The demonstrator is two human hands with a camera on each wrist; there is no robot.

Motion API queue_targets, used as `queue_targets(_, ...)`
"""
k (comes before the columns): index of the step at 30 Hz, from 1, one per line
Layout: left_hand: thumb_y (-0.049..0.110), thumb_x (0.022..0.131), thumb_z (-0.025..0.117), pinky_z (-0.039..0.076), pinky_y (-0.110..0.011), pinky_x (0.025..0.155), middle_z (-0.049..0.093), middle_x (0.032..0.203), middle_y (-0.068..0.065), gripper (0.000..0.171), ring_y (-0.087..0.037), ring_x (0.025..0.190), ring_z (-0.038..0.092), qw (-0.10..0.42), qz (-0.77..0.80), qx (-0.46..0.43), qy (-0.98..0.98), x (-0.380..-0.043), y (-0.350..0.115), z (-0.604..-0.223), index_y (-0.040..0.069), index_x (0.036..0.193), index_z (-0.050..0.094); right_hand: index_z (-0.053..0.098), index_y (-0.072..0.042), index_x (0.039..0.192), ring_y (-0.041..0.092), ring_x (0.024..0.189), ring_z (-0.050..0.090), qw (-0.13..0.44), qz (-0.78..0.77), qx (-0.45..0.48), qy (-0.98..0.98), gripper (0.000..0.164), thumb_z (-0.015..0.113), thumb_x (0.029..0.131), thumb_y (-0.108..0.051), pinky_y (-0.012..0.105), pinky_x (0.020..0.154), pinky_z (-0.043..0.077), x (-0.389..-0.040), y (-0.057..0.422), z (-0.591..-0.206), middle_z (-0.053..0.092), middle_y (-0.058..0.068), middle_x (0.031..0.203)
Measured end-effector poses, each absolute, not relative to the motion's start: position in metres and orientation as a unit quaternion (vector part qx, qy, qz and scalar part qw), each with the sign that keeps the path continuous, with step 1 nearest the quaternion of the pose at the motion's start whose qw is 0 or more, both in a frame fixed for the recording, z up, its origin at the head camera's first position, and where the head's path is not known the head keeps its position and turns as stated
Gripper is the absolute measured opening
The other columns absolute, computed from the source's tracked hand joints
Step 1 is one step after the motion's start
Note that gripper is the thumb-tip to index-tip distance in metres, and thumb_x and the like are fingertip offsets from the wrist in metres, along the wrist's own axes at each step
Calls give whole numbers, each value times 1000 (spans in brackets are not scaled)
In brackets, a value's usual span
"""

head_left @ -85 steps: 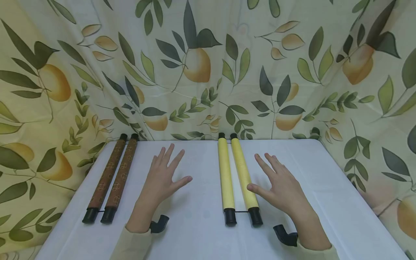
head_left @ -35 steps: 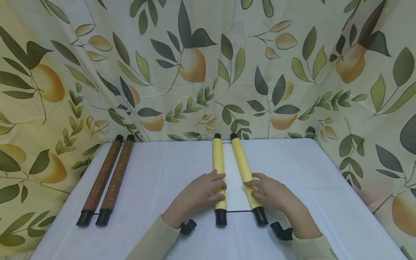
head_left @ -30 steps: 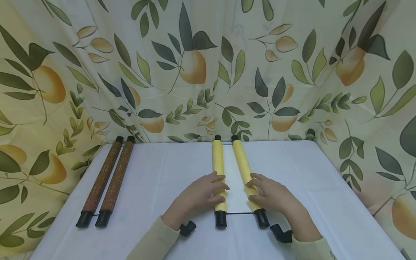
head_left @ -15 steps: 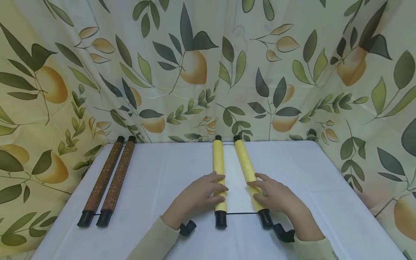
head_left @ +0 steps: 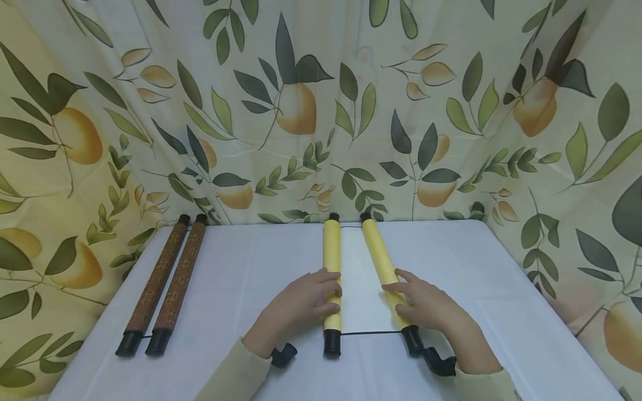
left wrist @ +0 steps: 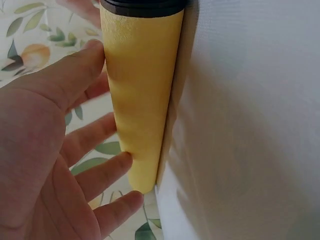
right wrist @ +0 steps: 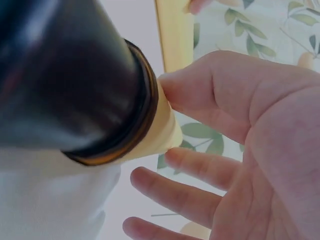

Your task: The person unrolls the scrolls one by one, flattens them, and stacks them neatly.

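In the head view, an unrolled hanging scroll lies on the table, a white strip (head_left: pixel 364 289) showing between its two yellow, black-capped rollers. My left hand (head_left: pixel 301 303) rests on the left roller (head_left: pixel 332 245), fingers across its top and thumb on it lower down. In the left wrist view, extended fingers (left wrist: pixel 107 175) touch that roller (left wrist: pixel 140 95). At the right roller (head_left: pixel 378 253), slanted outward at its near end, is my right hand (head_left: pixel 426 303). The right wrist view has its thumb (right wrist: pixel 187 90) and forefinger touching the roller beside the black cap (right wrist: pixel 75 80); other fingers are extended off it.
A second scroll (head_left: pixel 179 284), brown with a pattern and black caps, lies rolled at the table's left. Each wrist bears a black camera mount (head_left: pixel 438 362). A leaf-and-fruit curtain (head_left: pixel 301 111) hangs behind the white table (head_left: pixel 241 312).
Both hands have come down onto the yellow rollers, the left moving rightward. The rollers have spread apart, most at the near end, and the white strip between them has widened.
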State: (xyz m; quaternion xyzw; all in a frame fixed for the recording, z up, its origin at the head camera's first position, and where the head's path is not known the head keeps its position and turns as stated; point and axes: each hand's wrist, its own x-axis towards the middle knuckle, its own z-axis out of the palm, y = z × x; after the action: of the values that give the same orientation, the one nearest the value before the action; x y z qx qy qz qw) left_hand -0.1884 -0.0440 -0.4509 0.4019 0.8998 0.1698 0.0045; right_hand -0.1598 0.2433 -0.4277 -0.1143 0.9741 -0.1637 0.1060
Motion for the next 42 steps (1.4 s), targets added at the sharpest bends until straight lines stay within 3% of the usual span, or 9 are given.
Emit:
queue_targets(5, 51, 88, 51, 36, -34, 100, 41, 139, -1, 40, -15, 127, 37, 2, 166, 399, 902, -188, -45, -453, 34, 123, 57, 59, -27, 122, 25, 111, 50, 89, -158, -123, 976, 41, 65, 82, -28, 50, 82, 44, -160, 246, -425, 36, 8, 143)
queue_targets(10, 53, 88, 49, 34, -33, 102, 39, 140, -1, 37, -14, 129, 34, 2, 163, 392, 905, -189, -50, -455, 33, 116, 63, 58, -24, 123, 30, 120, 44, 106, -176, -120, 971, 46, 67, 78, -20, 51, 86, 42, -162, 246, -425, 34, 10, 144)
queue_targets(16, 49, 89, 50, 30, -34, 104, 37, 143, 4, 31, -23, 134, 29, -13, 155, 406, 900, -193, -57, -456, 30, 109, 64, 56, -25, 126, 24, 104, 48, 122, -165, -119, 972, 50, 60, 79, -11, 40, 73, 43, -162, 247, -424, 30, 14, 146)
queue_targets(21, 45, 88, 55, 33, -33, 102, 45, 137, 3, 26, -20, 130, 35, -18, 159, 403, 901, -194, -62, -455, 26, 104, 62, 56, -23, 127, 25, 109, 48, 117, -172, -128, 970, 46, 65, 82, -23, 49, 82, 44, -161, 251, -424, 31, 14, 145)
queue_targets(25, 44, 88, 56, 36, -31, 100, 46, 135, 0, 31, -14, 126, 40, -9, 177, 400, 899, -192, -65, -452, 24, 110, 62, 55, -22, 127, 24, 109, 48, 117, -175, -124, 970, 50, 68, 78, -20, 46, 80, 44, -160, 252, -424, 30, 13, 146)
queue_targets(31, 48, 90, 50, 36, -34, 99, 44, 137, -3, 37, -17, 125, 40, 2, 171, 393, 904, -192, -67, -450, 28, 118, 62, 55, -22, 128, 24, 99, 47, 125, -167, -113, 971, 55, 62, 75, -9, 38, 71, 41, -161, 254, -423, 29, 16, 146)
queue_targets(38, 49, 86, 55, 43, -33, 91, 45, 134, -3, 38, -16, 116, 47, 8, 185, 381, 906, -194, -71, -450, 28, 118, 62, 55, -23, 127, 34, 121, 43, 125, -179, -116, 969, 48, 67, 81, -24, 55, 87, 40, -159, 259, -424, 32, 17, 144)
queue_targets(42, 50, 85, 56, 44, -33, 89, 45, 131, -3, 38, -16, 114, 47, 4, 179, 374, 910, -196, -72, -452, 30, 117, 63, 55, -21, 126, 34, 122, 42, 124, -182, -116, 968, 50, 67, 79, -16, 52, 87, 41, -159, 259, -423, 33, 17, 143)
